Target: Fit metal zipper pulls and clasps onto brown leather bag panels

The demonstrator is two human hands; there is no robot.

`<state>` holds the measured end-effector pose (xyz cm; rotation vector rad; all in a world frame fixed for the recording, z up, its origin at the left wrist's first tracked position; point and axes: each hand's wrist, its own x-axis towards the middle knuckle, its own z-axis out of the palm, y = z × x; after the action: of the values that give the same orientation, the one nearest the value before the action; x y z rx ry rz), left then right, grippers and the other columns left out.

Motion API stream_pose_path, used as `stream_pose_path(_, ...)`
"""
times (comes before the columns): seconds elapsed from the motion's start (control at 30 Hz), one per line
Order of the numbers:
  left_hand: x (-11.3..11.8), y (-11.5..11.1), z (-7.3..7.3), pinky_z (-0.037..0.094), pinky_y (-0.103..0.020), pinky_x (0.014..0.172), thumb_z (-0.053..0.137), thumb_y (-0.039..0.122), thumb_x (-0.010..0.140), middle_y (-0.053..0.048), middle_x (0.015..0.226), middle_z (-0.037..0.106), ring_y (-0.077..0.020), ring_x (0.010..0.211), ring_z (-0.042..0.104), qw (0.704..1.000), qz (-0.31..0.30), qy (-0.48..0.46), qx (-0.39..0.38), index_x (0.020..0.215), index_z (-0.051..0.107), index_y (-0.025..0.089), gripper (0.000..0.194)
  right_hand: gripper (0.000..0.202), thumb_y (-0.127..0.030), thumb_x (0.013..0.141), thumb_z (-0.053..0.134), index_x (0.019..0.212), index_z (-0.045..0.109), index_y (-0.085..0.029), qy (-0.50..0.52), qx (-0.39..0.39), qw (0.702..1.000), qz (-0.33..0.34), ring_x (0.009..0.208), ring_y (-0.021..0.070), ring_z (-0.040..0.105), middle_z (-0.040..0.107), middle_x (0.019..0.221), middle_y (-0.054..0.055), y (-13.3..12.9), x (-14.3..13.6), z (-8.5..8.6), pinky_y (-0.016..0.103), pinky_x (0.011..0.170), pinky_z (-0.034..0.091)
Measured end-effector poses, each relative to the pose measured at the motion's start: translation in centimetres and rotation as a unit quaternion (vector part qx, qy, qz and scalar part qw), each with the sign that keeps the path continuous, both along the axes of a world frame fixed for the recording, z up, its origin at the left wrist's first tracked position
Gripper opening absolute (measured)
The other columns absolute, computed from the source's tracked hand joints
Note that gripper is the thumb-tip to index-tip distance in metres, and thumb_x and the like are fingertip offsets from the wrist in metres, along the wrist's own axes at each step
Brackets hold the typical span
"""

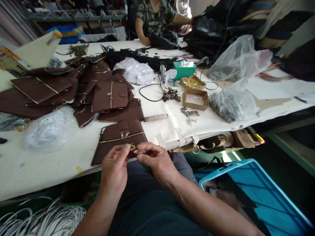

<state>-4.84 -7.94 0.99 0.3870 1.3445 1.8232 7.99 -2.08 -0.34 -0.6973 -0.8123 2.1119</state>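
Observation:
Small gold metal fittings [134,149] are pinched between my two hands, just above the table's front edge. My left hand [115,167] grips them from the left between thumb and fingers. From the right, my right hand [156,160] holds them with thumb and fingertips. Right behind the hands lies a flat dark brown leather piece [118,132] with a gold zipper and two pullers. More brown leather pieces with zippers [109,95] are piled at the back left.
On the table [61,167] stand a box of gold parts [193,82], a cardboard box [195,99], a green box [184,69] and plastic bags [48,129]. A blue crate [268,190] is low at right. A person [155,19] sits across.

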Motion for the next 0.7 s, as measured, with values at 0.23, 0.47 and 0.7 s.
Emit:
stream_pose_path(0.23, 0.9, 0.3, 0.5, 0.059, -0.034, 0.075, 0.091, 0.042, 0.08, -0.003, 0.081, 0.076, -0.0174, 0.074, 0.07, 0.999, -0.041, 0.006, -0.01, 0.081, 0.071, 0.017, 0.031, 0.032, -0.035, 0.076, 0.094, 0.099, 0.081, -0.016, -0.017, -0.014, 1.0, -0.013, 0.071, 0.0161, 0.073, 0.081, 0.083, 0.005, 1.0, 0.7, -0.3, 0.028, 0.069, 0.054)
stream_pose_path(0.47, 1.2, 0.5, 0.6, 0.059, -0.033, 0.072, 0.086, 0.044, 0.085, -0.004, 0.081, 0.074, -0.0178, 0.075, 0.069, 0.997, -0.073, -0.026, -0.014, 0.081, 0.068, 0.016, 0.033, 0.036, -0.036, 0.074, 0.095, 0.099, 0.081, -0.014, 0.013, -0.077, 0.997, 0.015, 0.07, 0.0154, 0.074, 0.083, 0.086, 0.008, 1.1, 1.4, -0.6, 0.025, 0.065, 0.053)
stream_pose_path(0.7, 1.5, 0.8, 0.6, 0.059, -0.03, 0.074, 0.086, 0.043, 0.086, -0.003, 0.084, 0.075, -0.0167, 0.078, 0.069, 0.997, -0.073, -0.019, -0.014, 0.083, 0.07, 0.017, 0.031, 0.031, -0.038, 0.076, 0.094, 0.096, 0.081, -0.018, -0.006, -0.01, 1.0, 0.005, 0.072, 0.0161, 0.071, 0.079, 0.082, 0.004, 1.1, 2.3, 0.0, 0.028, 0.07, 0.054)
